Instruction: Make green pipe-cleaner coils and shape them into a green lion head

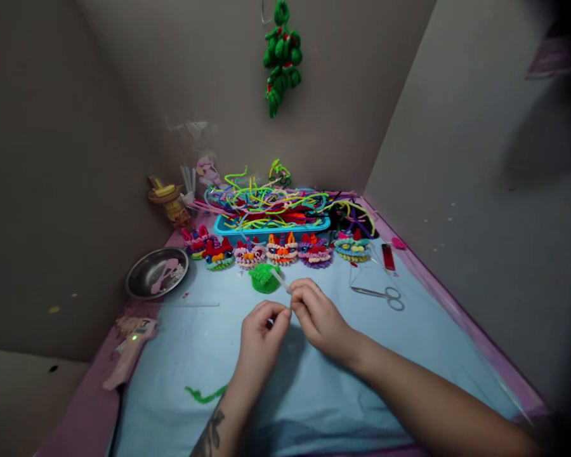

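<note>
My left hand [262, 330] is closed in a pinch, and a small bit of green pipe cleaner [289, 309] shows at its fingertips, mostly hidden. Touching it from the right, my right hand [318, 317] has its fingers closed around a short whitish stick [280, 278] that slants up and left. Just beyond the stick's tip sits a fuzzy green rounded piece [265, 279] on the blue table cover [361, 368]. A loose green fuzzy strand [203, 397] lies beside my left forearm, its right end passing behind it.
Several colourful pipe-cleaner animal heads [282, 249] line up before a blue tray [273, 230] of pipe cleaners. Scissors [380, 296] and a red lighter [388, 257] lie right. Left are a metal bowl [140, 279], a thin clear rod [195, 304] and a pink glue gun [131, 355], its light green.
</note>
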Tool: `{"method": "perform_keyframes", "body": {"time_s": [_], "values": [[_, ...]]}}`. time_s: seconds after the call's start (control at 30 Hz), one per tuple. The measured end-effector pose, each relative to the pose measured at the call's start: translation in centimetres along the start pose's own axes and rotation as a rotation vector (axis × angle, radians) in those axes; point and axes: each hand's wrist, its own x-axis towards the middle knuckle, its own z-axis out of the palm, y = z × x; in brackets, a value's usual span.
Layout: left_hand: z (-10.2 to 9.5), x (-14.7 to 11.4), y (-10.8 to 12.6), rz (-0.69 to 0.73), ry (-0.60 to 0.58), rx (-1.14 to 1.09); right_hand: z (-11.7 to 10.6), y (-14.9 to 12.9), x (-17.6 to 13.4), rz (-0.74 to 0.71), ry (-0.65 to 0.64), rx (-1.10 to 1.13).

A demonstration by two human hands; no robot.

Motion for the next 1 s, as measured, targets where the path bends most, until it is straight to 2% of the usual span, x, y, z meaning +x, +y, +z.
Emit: {"method": "perform_keyframes", "body": {"time_s": [0.1, 0.23, 0.4, 0.47, 0.53, 0.63, 0.8, 0.9, 1.0], "values": [[-0.2, -0.1, 0.1, 0.19, -0.004, 0.19, -0.2, -0.2, 0.3, 0.189, -0.058, 0.177], [-0.6, -0.1, -0.4, 0.301, -0.032, 0.311, -0.4, -0.4, 0.6, 0.4, -0.032, 0.437], [-0.9, -0.2, -0.7, 0.606, -0.064, 0.599, -0.5, -0.7, 0.9, 0.474, -0.027, 0.537], [-1.0, -0.3, -0.7, 0.665, -0.058, 0.643, -0.5, -0.8, 0.9, 0.484, -0.038, 0.537], [-0.9, -0.4, -0.5, 0.603, -0.045, 0.574, -0.7, -0.6, 1.0, 0.507, -0.072, 0.581], [-0.7, -0.4, -0.1, 0.349, -0.016, 0.356, -0.9, -0.3, 1.0, 0.529, -0.125, 0.745], [-0.5, 0.0, 0.6, -0.054, -0.015, -0.006, -1.0, -0.2, 1.0, 0.443, -0.113, 0.91], [-0.4, 0.1, 0.4, -0.168, -0.046, -0.139, -0.9, -0.2, 1.0, 0.418, -0.084, 0.911], [-0.4, 0.1, 0.4, -0.188, -0.042, -0.166, -0.7, -0.3, 1.0, 0.404, -0.052, 0.81]]}}
